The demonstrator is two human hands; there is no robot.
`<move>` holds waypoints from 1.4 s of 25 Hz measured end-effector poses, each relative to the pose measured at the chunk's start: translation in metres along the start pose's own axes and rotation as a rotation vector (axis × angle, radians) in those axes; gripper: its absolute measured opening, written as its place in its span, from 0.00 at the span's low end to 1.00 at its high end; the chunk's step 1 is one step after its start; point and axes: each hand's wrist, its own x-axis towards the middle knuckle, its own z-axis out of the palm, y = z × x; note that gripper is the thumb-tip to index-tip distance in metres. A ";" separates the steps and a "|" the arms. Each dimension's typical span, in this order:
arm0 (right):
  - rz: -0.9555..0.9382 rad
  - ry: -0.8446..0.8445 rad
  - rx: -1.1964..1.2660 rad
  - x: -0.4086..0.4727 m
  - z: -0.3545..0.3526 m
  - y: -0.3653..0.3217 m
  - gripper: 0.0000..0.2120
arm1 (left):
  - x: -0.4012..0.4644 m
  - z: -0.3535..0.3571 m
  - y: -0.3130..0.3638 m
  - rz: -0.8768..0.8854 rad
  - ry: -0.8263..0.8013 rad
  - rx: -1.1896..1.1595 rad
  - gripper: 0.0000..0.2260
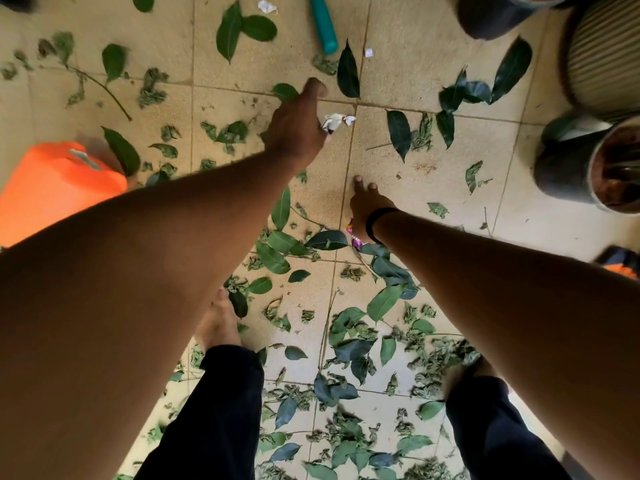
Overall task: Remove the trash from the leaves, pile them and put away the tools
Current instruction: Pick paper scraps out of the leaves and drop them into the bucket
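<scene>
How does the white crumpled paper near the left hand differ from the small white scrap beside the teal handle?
The white crumpled paper is larger and balled up; the small white scrap looks flat and squarish. The paper lies at the left hand, seemingly touching its fingers; the scrap lies untouched, farther off, right of the teal handle. Both are white trash on the tiled floor among leaves.

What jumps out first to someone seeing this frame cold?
Two bare arms reach down over a tiled floor strewn with green leaves. At centre, the left hand closes on a crumpled white scrap of paper, while the right hand seems to hold a purple wrapper. A bright orange container glows at the left edge, a teal handle lies at the top, and dark pots stand on the right.
</scene>
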 end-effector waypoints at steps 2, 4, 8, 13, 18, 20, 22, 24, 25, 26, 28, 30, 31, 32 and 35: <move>-0.024 0.000 -0.025 -0.010 -0.003 -0.002 0.46 | 0.014 0.021 0.013 0.083 -0.060 0.074 0.25; -0.072 0.010 -0.065 -0.018 -0.012 -0.006 0.43 | 0.025 0.042 0.016 0.122 -0.044 0.150 0.20; -0.179 0.440 0.166 -0.012 -0.043 0.003 0.14 | 0.026 0.077 0.003 0.067 0.067 0.184 0.09; -0.169 0.979 0.631 0.043 -0.113 0.014 0.22 | 0.018 0.086 -0.004 0.147 0.147 0.172 0.08; -0.162 0.898 0.414 0.098 -0.164 -0.002 0.19 | 0.018 0.091 -0.008 0.172 0.166 0.203 0.09; -0.155 0.911 0.365 0.111 -0.160 -0.007 0.16 | 0.017 0.088 -0.015 0.209 0.157 0.190 0.08; -0.144 0.973 0.384 0.118 -0.154 -0.011 0.13 | 0.018 0.086 -0.022 0.252 0.134 0.195 0.07; -0.096 1.005 0.345 0.118 -0.157 -0.016 0.12 | 0.021 0.082 -0.025 0.305 0.137 0.204 0.06; -0.075 1.002 0.337 0.117 -0.158 -0.019 0.11 | 0.023 0.080 -0.029 0.330 0.145 0.195 0.06; -0.057 0.995 0.339 0.117 -0.161 -0.020 0.11 | 0.026 0.078 -0.031 0.335 0.143 0.172 0.05; -0.024 0.990 0.351 0.109 -0.164 -0.017 0.11 | 0.022 0.074 -0.030 0.297 0.146 0.107 0.05; 0.007 0.984 0.434 0.084 -0.147 -0.017 0.12 | 0.001 0.060 -0.025 0.209 0.167 0.004 0.05; 0.004 0.954 0.496 0.063 -0.131 -0.020 0.13 | -0.014 0.051 -0.021 0.139 0.186 -0.079 0.05; -0.008 0.905 0.576 0.038 -0.112 -0.024 0.13 | -0.036 0.040 -0.016 0.059 0.219 -0.167 0.05; -0.056 0.716 0.886 -0.054 -0.058 -0.032 0.09 | -0.126 -0.002 0.004 -0.161 0.304 -0.415 0.05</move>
